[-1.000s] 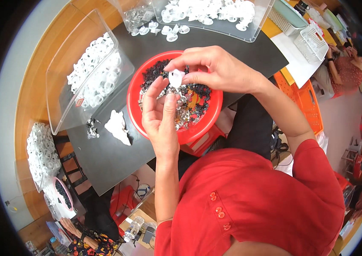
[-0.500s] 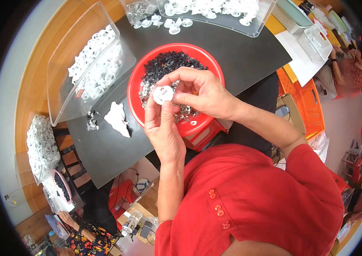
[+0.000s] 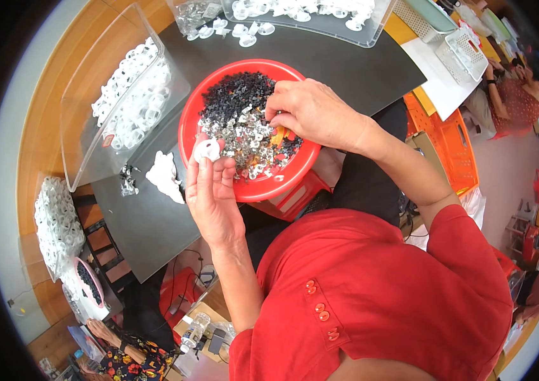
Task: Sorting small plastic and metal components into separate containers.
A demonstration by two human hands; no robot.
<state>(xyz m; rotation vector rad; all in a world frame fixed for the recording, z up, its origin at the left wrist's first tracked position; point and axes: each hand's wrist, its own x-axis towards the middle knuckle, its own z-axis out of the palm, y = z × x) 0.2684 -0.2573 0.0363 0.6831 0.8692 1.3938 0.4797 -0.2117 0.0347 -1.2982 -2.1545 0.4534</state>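
Between the thumb and fingers of my left hand (image 3: 213, 203) is a small round white plastic part (image 3: 206, 150), held over the left rim of a red basin (image 3: 188, 114). My right hand (image 3: 310, 113) is over the basin's right side, its fingertips pinched close to the contents. Whether anything small is between those fingertips is hidden. Inside the basin lie a heap of small black pieces (image 3: 234, 95), many small clear and silvery pieces (image 3: 244, 143), and a few orange bits (image 3: 277, 136).
A clear bin (image 3: 76, 143) of white parts stands left on the dark table (image 3: 364, 82); another clear bin (image 3: 371, 39) is at the back. Loose white parts (image 3: 248, 39) and a crumpled white cloth (image 3: 164, 178) lie nearby. An orange crate (image 3: 450, 152) stands at right. Other people sit farther off.
My hands have moved apart. The left, still holding the white part, has shifted left and slightly down; the right has let go of it and moved right over the basin.
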